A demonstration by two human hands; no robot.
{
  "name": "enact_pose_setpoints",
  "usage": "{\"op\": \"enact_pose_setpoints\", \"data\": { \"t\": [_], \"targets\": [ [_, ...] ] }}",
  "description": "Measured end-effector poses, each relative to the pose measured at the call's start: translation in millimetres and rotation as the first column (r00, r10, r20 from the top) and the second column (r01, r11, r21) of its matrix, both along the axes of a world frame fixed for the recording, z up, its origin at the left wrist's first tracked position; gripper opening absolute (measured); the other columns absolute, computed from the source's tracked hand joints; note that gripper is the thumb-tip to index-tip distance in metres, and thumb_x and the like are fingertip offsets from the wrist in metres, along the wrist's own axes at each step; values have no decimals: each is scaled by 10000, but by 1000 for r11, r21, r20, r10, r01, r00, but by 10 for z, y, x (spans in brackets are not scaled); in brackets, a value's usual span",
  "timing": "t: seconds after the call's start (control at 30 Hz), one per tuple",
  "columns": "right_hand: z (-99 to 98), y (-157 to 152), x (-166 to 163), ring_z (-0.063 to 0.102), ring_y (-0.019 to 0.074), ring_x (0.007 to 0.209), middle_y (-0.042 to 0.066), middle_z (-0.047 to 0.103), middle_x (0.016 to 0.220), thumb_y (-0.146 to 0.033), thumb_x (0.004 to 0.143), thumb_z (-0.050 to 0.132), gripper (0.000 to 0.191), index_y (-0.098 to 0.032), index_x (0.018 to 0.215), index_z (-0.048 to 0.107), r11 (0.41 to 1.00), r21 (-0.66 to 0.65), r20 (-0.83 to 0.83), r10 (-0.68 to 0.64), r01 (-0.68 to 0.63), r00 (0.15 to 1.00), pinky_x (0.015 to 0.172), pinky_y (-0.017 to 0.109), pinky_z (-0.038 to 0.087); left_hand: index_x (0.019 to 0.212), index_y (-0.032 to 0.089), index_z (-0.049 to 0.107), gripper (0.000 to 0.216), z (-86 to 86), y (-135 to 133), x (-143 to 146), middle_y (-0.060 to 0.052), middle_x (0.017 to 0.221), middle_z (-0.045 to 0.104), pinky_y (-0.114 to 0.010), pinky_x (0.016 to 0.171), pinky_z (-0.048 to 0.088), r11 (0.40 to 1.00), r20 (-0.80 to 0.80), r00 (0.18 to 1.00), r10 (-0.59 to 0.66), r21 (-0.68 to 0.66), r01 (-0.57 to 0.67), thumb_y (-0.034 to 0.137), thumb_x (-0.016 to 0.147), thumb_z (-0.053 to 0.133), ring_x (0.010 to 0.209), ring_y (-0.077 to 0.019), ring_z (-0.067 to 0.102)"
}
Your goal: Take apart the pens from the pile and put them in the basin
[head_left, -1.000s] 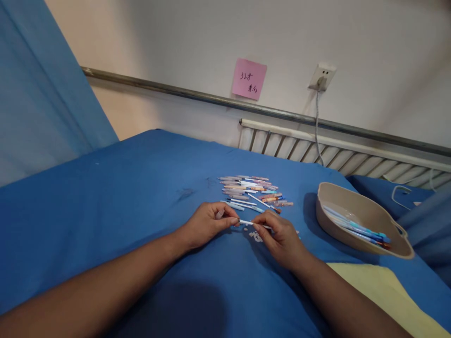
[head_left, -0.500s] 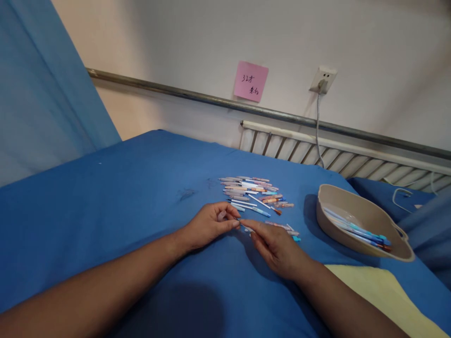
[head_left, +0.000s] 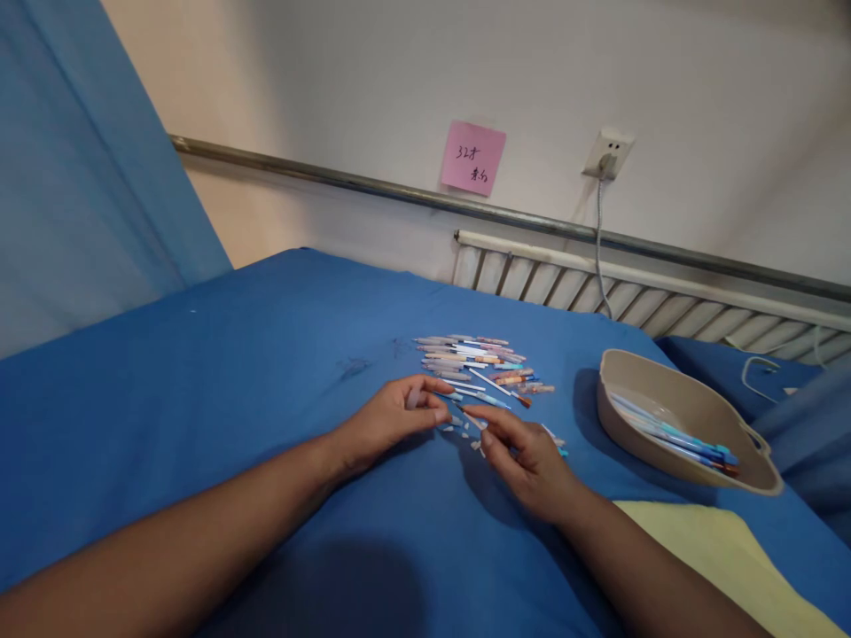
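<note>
My left hand has its curled fingers round a pale pinkish, tube-like piece that looks like a pen barrel; its thumb and forefinger are apart. Just to the right, my right hand pinches a thin white pen refill whose dark tip points toward the left fingertips. Small whitish pieces are scattered on the cloth beneath both hands. Beyond them lies a pile of pens and white refills in grey, pink, orange and blue. A few more pens are partly hidden behind my right hand.
A beige basket holding blue pens stands at the right. Nearer me lies a yellow cloth. Blue fabric covers the surface. A metal rail, radiator and plugged socket line the wall.
My hands have moved slightly apart. The left thumb and forefinger have opened off the refill tip, and the right hand keeps hold of the refill. Small whitish pieces beneath are now exposed.
</note>
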State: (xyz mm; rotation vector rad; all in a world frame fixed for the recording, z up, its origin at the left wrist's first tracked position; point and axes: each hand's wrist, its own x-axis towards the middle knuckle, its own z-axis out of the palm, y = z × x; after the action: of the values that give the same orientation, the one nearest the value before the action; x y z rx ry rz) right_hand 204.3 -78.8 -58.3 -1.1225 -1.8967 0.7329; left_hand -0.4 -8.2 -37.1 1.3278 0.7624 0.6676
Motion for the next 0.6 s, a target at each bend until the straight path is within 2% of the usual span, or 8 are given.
{"op": "enact_pose_setpoints", "data": {
  "t": [0.13, 0.23, 0.3, 0.43, 0.6],
  "targets": [
    [7, 11, -1, 430, 92, 515, -43, 454, 592, -306, 899, 445, 353, -176, 1221, 506, 986, -160, -252, -4, -38, 968, 482, 206, 342, 1010, 177, 561, 262, 70, 22, -63, -13, 872, 578, -195, 461, 297, 1000, 6, 1000, -12, -11, 12, 348, 813, 548, 504, -51, 388],
    [23, 19, 17, 429, 88, 498, -43, 452, 586, -346, 890, 469, 366, -160, 1201, 521, 973, -221, -328, -6, -71, 945, 460, 204, 336, 935, 175, 581, 242, 83, 31, -76, -13, 823, 566, -196, 493, 325, 996, -70, 997, -28, 85, 34, 374, 869, 460, 556, -77, 422],
    [31, 25, 35, 425, 84, 487, -43, 458, 585, -354, 887, 476, 373, -159, 1201, 524, 966, -239, -344, 9, -96, 939, 456, 205, 339, 920, 175, 594, 230, 84, 33, -71, -11, 818, 577, -202, 565, 372, 979, -145, 989, -41, 193, 69, 364, 867, 473, 625, -95, 468],
    [31, 41, 61, 427, 85, 486, -41, 464, 584, -373, 880, 482, 369, -170, 1183, 540, 960, -252, -322, 38, -124, 946, 446, 203, 345, 960, 191, 629, 208, 85, 47, -69, -26, 935, 632, -272, 843, 402, 900, -269, 962, -46, 406, 157, 317, 855, 502, 899, -163, 547],
    [3, 58, 71, 425, 76, 490, -44, 464, 585, -354, 887, 473, 341, -181, 1171, 550, 953, -276, -272, 43, -121, 961, 443, 187, 337, 999, 219, 640, 213, 67, 75, -90, -26, 991, 655, -298, 886, 403, 843, -310, 951, 1, 511, 166, 277, 860, 490, 961, -181, 565]
  ]
}}
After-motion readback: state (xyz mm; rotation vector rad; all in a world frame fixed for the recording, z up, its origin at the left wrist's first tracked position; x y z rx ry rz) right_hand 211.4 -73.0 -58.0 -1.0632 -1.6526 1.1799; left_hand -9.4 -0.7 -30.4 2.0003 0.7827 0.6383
